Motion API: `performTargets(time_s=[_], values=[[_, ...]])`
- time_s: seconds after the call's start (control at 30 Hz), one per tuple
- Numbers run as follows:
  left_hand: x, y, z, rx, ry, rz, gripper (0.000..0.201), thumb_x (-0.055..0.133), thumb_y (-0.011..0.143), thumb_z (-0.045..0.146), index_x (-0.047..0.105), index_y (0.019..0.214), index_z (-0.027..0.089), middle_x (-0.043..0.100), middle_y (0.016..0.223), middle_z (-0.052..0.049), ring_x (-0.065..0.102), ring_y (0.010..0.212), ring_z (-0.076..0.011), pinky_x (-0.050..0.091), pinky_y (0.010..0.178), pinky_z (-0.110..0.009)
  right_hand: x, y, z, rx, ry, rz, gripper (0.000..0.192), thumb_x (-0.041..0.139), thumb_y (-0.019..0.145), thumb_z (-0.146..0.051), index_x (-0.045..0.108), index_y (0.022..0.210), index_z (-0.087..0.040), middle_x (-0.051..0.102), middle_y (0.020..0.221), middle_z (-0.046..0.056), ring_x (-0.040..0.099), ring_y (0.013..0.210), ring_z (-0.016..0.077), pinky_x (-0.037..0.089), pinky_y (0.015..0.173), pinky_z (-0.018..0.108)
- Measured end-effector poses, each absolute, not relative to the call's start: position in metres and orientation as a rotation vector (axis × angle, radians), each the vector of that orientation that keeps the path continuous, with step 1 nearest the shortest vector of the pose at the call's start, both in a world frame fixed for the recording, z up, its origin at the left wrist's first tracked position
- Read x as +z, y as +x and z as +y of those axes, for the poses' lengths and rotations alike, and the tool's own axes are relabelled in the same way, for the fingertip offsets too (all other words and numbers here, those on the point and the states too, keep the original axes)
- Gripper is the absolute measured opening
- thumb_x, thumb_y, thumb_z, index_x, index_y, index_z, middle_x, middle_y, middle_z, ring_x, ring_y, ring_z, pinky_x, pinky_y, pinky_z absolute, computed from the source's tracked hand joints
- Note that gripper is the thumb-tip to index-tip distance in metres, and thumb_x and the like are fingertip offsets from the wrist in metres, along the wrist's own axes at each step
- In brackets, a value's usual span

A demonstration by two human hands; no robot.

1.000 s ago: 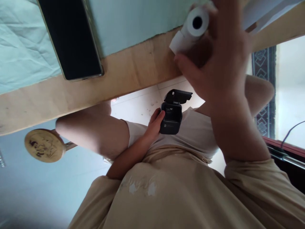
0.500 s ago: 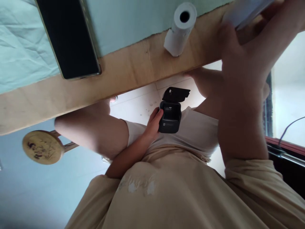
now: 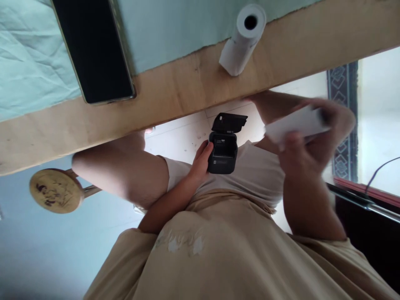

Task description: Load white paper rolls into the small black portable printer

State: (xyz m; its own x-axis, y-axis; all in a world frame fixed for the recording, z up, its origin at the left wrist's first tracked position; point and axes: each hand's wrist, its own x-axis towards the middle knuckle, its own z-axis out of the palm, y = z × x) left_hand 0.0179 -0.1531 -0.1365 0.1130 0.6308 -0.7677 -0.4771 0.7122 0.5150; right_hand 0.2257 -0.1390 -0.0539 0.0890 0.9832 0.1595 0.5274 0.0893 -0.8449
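Observation:
My left hand (image 3: 201,161) grips the left side of a small black portable printer (image 3: 222,165) above my lap. The printer's lid (image 3: 230,123) is flipped up and its inner compartment looks hollow, with a small label on the inside wall. To the right, above my thigh, my right hand (image 3: 304,160) is closed around a white paper roll (image 3: 289,126), thumb on the near side; both are smeared by motion. Another white paper roll (image 3: 239,52) stands upright on the table edge, its dark core facing me and its loose end hanging out.
A phone (image 3: 95,54) with a dark screen lies at the left of the wooden table (image 3: 175,91), partly on a pale green cloth (image 3: 165,29). A round wooden stool (image 3: 56,191) stands at lower left. A thin black cable (image 3: 378,168) curves at far right.
My right hand has come down from the table edge toward my lap, bringing the white paper roll with it. My left hand and the printer have stayed nearly still.

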Motion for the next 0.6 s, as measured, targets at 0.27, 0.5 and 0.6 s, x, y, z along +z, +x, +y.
performTargets(time_s=[0.27,0.5,0.6], values=[[-0.137,0.018,-0.156,0.772,0.305,1.183,0.056,0.083,0.070,0.066,0.066,0.098,0.021,0.069,0.089,-0.001,0.064,0.083,-0.0172,0.049,0.073,-0.028,-0.108,0.201,-0.171,0.535,-1.684,-1.947,0.051,0.068,0.092,-0.058,0.056,0.127,-0.024,0.070,0.104,0.007,0.068,0.088,0.0200,0.056,0.075,0.035],[-0.145,0.014,-0.159,0.774,0.396,1.175,0.044,0.085,0.074,0.053,0.069,0.100,0.021,0.069,0.093,-0.001,0.061,0.086,-0.0147,0.048,0.077,-0.025,-0.116,0.191,-0.161,0.430,-1.666,-2.033,0.019,0.065,0.096,-0.040,0.062,0.100,-0.022,0.075,0.100,0.005,0.065,0.083,0.0196,0.044,0.076,0.036],[-0.145,0.014,-0.159,0.787,0.406,1.174,0.042,0.085,0.074,0.050,0.069,0.100,0.021,0.067,0.092,0.000,0.059,0.086,-0.0132,0.046,0.077,-0.023,-0.118,0.189,-0.160,0.444,-1.631,-2.071,0.014,0.063,0.098,-0.036,0.066,0.096,-0.022,0.075,0.104,0.004,0.066,0.091,0.0196,0.044,0.079,0.035]])
